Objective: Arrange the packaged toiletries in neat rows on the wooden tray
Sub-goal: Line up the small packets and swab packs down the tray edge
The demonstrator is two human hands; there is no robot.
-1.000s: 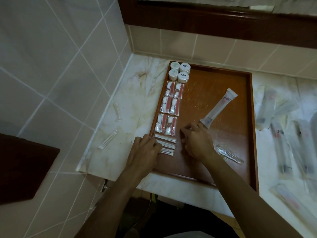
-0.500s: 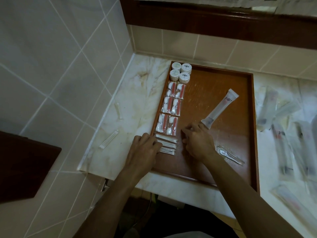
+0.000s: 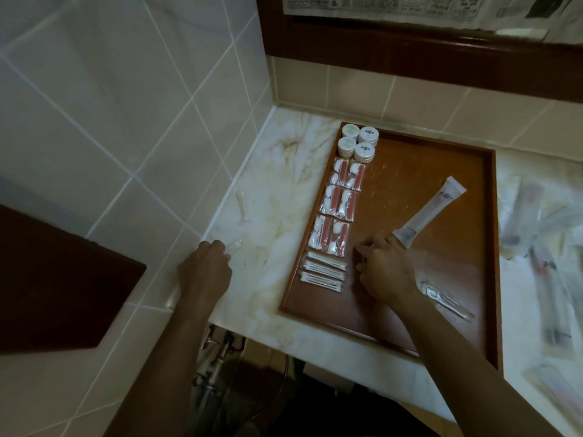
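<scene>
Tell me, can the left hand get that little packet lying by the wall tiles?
Probably yes. The left hand is already touching one small packet, and the farther packet lies beyond on bare counter, nothing between.

On the table [image 3: 268, 222] sits the tray [image 3: 490, 247]: jars [image 3: 359, 141] at eleven o'clock, sachets [image 3: 337, 203] at nine, swab packets [image 3: 323, 272] at seven, tube [image 3: 432, 212] at two.

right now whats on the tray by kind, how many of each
round white jars: 4
red and white packets: 6
cotton swab packets: 3
long toothbrush pack: 1
clear packet by the right wrist: 1
total: 15
</scene>
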